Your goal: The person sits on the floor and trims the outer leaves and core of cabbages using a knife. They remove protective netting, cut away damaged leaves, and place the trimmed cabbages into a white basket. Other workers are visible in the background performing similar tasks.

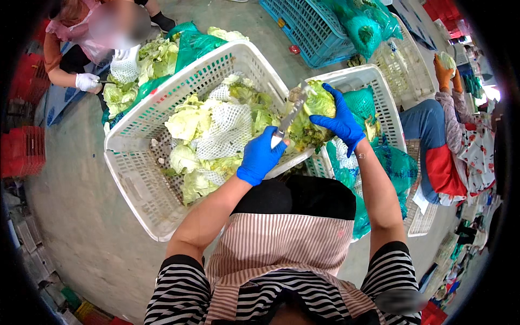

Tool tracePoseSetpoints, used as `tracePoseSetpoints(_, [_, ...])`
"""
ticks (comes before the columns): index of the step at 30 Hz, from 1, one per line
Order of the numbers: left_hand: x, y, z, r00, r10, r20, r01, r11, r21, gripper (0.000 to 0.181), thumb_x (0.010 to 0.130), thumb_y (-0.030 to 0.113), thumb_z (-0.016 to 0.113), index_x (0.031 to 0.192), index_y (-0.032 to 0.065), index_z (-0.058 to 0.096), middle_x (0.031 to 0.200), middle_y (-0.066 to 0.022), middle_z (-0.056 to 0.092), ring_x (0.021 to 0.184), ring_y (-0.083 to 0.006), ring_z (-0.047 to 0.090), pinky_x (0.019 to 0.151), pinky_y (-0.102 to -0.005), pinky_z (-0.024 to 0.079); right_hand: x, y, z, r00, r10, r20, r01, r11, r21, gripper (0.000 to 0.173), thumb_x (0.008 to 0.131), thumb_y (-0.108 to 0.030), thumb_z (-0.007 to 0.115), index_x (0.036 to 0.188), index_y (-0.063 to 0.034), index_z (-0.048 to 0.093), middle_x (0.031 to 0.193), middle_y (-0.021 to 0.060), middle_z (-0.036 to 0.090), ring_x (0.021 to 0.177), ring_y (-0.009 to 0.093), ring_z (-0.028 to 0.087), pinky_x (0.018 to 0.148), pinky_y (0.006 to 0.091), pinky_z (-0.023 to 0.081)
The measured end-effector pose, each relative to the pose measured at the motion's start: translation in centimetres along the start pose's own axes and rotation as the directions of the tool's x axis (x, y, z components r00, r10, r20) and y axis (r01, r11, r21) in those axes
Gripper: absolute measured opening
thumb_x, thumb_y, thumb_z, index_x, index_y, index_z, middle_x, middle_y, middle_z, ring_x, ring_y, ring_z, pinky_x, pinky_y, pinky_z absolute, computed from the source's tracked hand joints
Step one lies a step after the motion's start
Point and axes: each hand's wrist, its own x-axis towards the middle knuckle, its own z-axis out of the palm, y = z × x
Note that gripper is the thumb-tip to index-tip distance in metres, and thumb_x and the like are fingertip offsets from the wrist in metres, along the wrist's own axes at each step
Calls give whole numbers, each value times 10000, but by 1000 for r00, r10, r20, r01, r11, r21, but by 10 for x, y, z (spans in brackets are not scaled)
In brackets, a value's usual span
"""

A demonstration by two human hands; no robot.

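Observation:
My left hand, in a blue glove, grips the white handle of a knife. The blade slants up and right, close against a head of leafy lettuce or cabbage. Gloved in blue as well, my right hand holds that head from its right side. Brown, withered leaves hang at the underside of the head. Below my left hand stands a white plastic crate with pale loose leaves and white foam net sleeves inside.
A second white crate holds green mesh bags. A blue crate stands beyond it. At upper left, a co-worker's white-gloved hand holds a tool near leafy heads. Another person at right holds a head up in orange gloves.

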Motion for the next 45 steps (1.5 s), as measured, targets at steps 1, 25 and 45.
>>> tracePoseSetpoints(1, [-1, 4, -2, 998, -18, 60, 17, 1000, 11, 350, 788, 392, 607, 927, 82, 524, 740, -152, 607, 673, -347, 593, 559, -393, 451, 1, 2, 1, 999, -35, -15, 34, 997, -74, 938, 596, -253, 808, 1327, -12, 272, 1296, 173, 375, 1196, 254, 381, 1003, 349, 314])
tracePoseSetpoints(25, [10, 9, -5, 899, -241, 367, 346, 903, -254, 438, 883, 433, 458, 793, 9, 525, 499, -113, 505, 377, -205, 514, 399, -337, 396, 9, -4, 11, 994, -102, -24, 92, 957, -275, 973, 549, -355, 819, 1287, 29, 315, 1230, 207, 410, 1164, 301, 405, 989, 366, 326])
tracePoseSetpoints(45, [13, 26, -1, 961, -227, 160, 141, 894, 425, 321, 809, 323, 519, 941, 32, 488, 725, -198, 605, 646, -375, 586, 572, -476, 447, 9, -5, 18, 972, -230, -47, 199, 914, -354, 901, 536, -378, 813, 1237, 4, 395, 1188, 217, 462, 1108, 329, 460, 955, 376, 364])
